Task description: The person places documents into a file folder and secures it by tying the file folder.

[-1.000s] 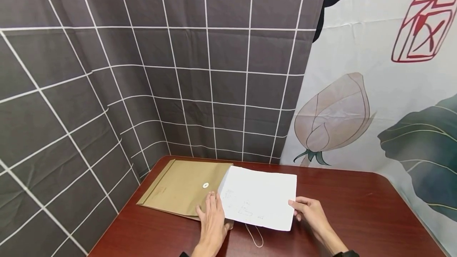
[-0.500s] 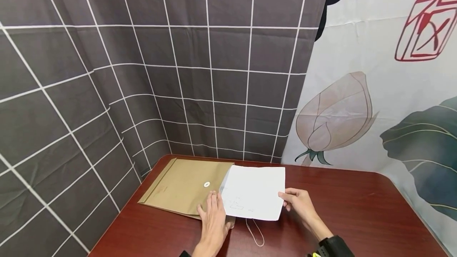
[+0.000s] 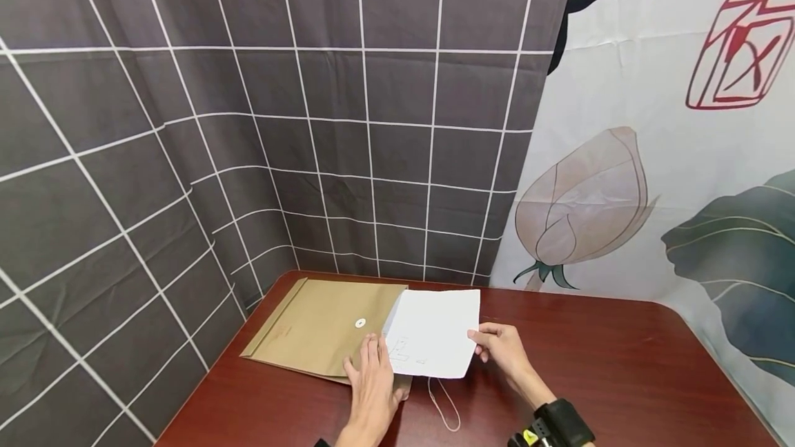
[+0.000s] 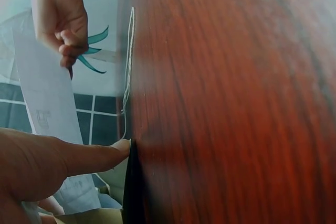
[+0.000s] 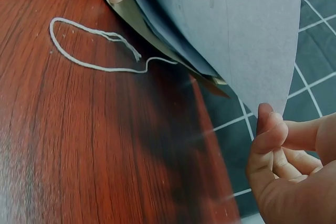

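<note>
A brown paper envelope (image 3: 323, 323) with a white button lies on the table, its mouth toward the right. My left hand (image 3: 371, 378) spreads across the mouth, fingers on the upper layer and straight thumb (image 4: 100, 156) pressing the lower layer's edge. A white sheet of paper (image 3: 435, 333) with faint line drawings reaches partly inside the mouth; its left end is hidden there. My right hand (image 3: 502, 350) pinches the sheet's right edge between thumb and fingers, raised above the table in the right wrist view. Bluish-grey sheets (image 5: 165, 32) show within the mouth beneath it.
A looped white string (image 3: 444, 409) trails from the envelope onto the reddish-brown wooden table (image 3: 590, 357). Behind the table hangs a dark grid-patterned cloth (image 3: 397, 150), with a white flower-printed cloth (image 3: 652, 240) on the right.
The right hand has moved left with the sheet, and less of the sheet now shows outside the envelope. The left hand and envelope have stayed in place.
</note>
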